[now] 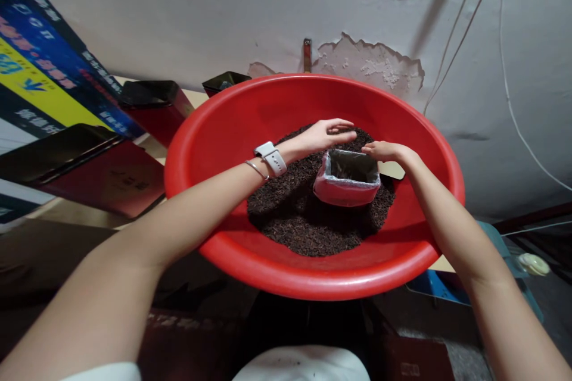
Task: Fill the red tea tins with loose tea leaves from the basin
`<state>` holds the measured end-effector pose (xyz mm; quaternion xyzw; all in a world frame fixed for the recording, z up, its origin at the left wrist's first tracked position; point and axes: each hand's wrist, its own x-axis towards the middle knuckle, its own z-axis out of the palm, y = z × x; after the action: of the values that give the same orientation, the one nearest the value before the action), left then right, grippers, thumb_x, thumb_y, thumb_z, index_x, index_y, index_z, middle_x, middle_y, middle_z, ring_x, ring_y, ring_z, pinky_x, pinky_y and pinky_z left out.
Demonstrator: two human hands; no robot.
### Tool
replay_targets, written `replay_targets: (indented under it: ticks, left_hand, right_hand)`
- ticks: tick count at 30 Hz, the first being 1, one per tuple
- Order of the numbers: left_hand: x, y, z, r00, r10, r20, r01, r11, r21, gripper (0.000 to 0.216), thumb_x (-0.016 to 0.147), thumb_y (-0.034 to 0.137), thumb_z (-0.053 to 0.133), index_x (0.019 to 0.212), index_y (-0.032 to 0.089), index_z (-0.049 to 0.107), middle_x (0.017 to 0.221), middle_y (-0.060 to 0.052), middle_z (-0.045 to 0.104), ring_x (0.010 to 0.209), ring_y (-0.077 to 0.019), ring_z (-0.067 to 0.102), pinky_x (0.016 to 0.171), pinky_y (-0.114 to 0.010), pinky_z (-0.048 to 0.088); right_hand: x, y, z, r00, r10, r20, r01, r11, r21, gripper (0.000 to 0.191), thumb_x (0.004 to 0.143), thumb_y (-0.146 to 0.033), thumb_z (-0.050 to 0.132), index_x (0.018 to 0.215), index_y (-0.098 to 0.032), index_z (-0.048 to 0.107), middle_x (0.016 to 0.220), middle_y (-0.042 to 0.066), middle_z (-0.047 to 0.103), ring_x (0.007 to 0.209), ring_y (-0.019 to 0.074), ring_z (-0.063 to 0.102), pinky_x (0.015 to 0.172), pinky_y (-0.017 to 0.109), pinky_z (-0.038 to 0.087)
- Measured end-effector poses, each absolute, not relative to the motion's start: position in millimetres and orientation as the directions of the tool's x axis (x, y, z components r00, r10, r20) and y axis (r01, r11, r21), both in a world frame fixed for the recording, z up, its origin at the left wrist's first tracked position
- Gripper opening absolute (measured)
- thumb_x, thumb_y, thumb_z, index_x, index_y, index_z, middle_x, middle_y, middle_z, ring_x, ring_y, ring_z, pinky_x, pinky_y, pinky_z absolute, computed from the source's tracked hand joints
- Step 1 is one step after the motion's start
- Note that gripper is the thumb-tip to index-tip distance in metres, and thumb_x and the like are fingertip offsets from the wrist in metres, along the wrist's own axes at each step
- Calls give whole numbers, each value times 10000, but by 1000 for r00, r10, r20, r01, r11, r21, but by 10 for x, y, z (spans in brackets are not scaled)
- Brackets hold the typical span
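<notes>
As the lined box (346,187) sits sunk in loose tea (290,214), prob. for steadiness, L hand (322,134) hovers flat, fingers straight, empty; R hand (386,151) touches its rim, grip unclear.

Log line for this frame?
left hand: over lined box | right hand: at its rim | lined box: in dark leaves, red basin

A grey wall (179,12) with peeling plaster (370,62), thin cables (507,83) down its right side, red boxes (154,104) and a blue-yellow poster (40,65) at left
</notes>
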<state>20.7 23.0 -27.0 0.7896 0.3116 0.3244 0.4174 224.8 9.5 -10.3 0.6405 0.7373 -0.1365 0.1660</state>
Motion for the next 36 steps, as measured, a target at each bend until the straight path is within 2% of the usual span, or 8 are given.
replay_targets:
  ticks: [3,5,8,11,17,23,31,36]
  left_hand:
    - [18,517,-487,403,898,178,469,-369,802,518,912,488,450,1312,172,546,1380,-89,545,1266,-229,493,1076,-332,350]
    - [-88,629,-737,264,964,13,729,-208,653,569,904,453,461,1386,151,470,1446,-125,469,1316,-258,443,1093,-346,326]
    - [-101,584,-1188,50,976,-214,951,18,308,719,886,517,464,1482,141,325,1548,-206,256,1411,-414,231,1102,-520,265]
    - [1,428,-1561,-74,924,-375,980,137,145,862,839,618,465,1534,207,164,1587,-206,77,1396,-537,77,1033,-684,225]
    - [-99,468,-1611,-90,929,-359,957,181,228,1073,761,767,442,1537,161,15,1582,-229,-51,1328,-627,-89,972,-760,149]
    - [-157,751,-1110,67,906,-418,969,40,242,962,819,733,415,1540,180,103,1590,-212,18,1405,-523,16,1093,-639,124]
    - [331,1122,-1217,463,880,-109,885,-451,119,782,863,547,506,1522,348,135,1610,-94,-75,1435,-429,-135,1006,-773,89]
    - [602,1502,-1368,414,910,-22,894,-402,197,935,743,762,493,1516,361,152,1603,-110,-115,1412,-443,-206,979,-793,60]
  right_hand:
    - [2251,90,-102,-118,901,-418,991,135,12,412,995,-291,274,1196,-141,601,1293,120,600,1036,207,632,713,227,483]
    - [2256,87,-102,-124,899,-421,990,140,7,408,992,-282,273,1187,-143,603,1290,117,602,1042,205,630,708,226,487]
    - [2260,87,-103,-147,894,-424,986,166,9,401,990,-262,272,1180,-143,604,1290,114,600,1054,199,626,703,220,489]
    - [2263,93,-108,-142,899,-415,985,170,33,401,987,-251,274,1179,-138,608,1297,125,595,1042,197,629,700,222,490]
    - [2262,104,-117,-141,906,-400,980,184,72,425,989,-287,261,1159,-145,623,1243,122,633,998,200,649,744,236,484]
    - [2203,76,-69,-164,902,-399,971,219,97,395,977,-228,295,1191,-147,617,1315,114,591,1155,214,586,892,257,446]
    - [2154,113,-113,-138,912,-387,980,182,79,426,970,-225,289,1216,-108,616,1301,162,593,1194,240,573,927,272,443]
    - [2165,160,-207,-108,928,-358,989,135,53,454,967,-268,272,1257,-136,595,1309,189,576,1172,294,587,907,363,478]
